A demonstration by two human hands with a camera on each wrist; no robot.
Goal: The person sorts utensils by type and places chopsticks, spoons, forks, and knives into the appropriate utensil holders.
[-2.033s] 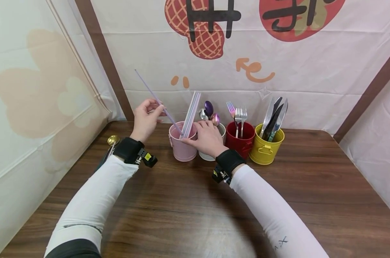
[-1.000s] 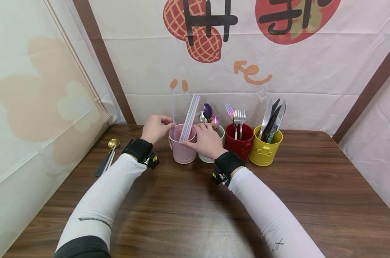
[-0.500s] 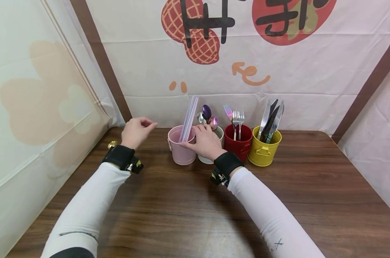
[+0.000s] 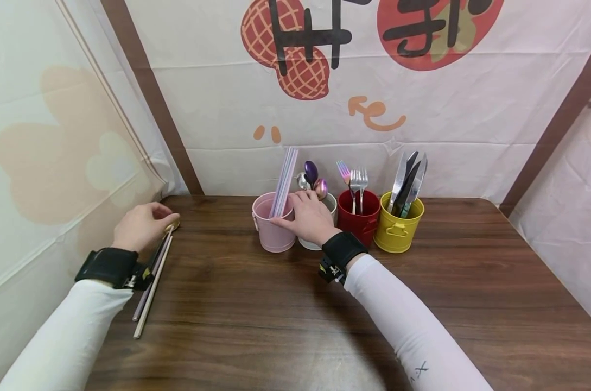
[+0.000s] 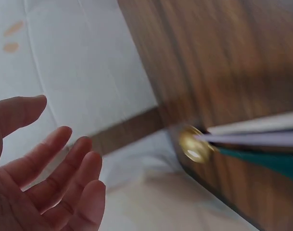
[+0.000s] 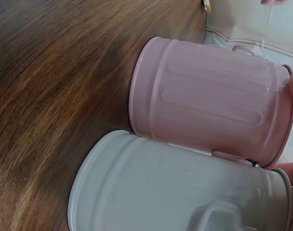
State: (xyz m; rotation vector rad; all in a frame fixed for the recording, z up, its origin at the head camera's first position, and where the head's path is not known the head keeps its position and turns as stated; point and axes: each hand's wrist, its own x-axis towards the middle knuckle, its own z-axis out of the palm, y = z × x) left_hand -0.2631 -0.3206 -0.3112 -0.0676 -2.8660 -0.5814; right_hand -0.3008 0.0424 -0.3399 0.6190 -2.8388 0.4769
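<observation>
My left hand (image 4: pixel 141 225) hovers at the table's left side with loosely bent fingers and nothing between them. Close by it in the head view lie two loose chopsticks (image 4: pixel 151 290). A gold spoon (image 5: pixel 193 145) and a teal handle (image 5: pixel 261 160) lie with them in the left wrist view, their ends bunched together. At the back, my right hand (image 4: pixel 312 218) holds the rim of a pink metal bucket (image 4: pixel 275 236), thumb on the near side. A bundle of pale lilac chopsticks (image 4: pixel 285 182) leans inside this bucket, beside my fingers.
Right of the pink bucket stand a white bucket (image 6: pixel 160 185) with several spoons (image 4: pixel 311 172), a red bucket (image 4: pixel 356 220) with forks (image 4: pixel 358 179) and a yellow bucket (image 4: pixel 390 239) with table knives (image 4: pixel 409 182). A printed cloth wall (image 4: pixel 217 108) rises behind the table (image 4: pixel 256 309).
My left hand lowered a lilac chopstick into the pink bucket, let it go, then moved left and down toward the loose chopsticks. My right hand has stayed on the bucket.
</observation>
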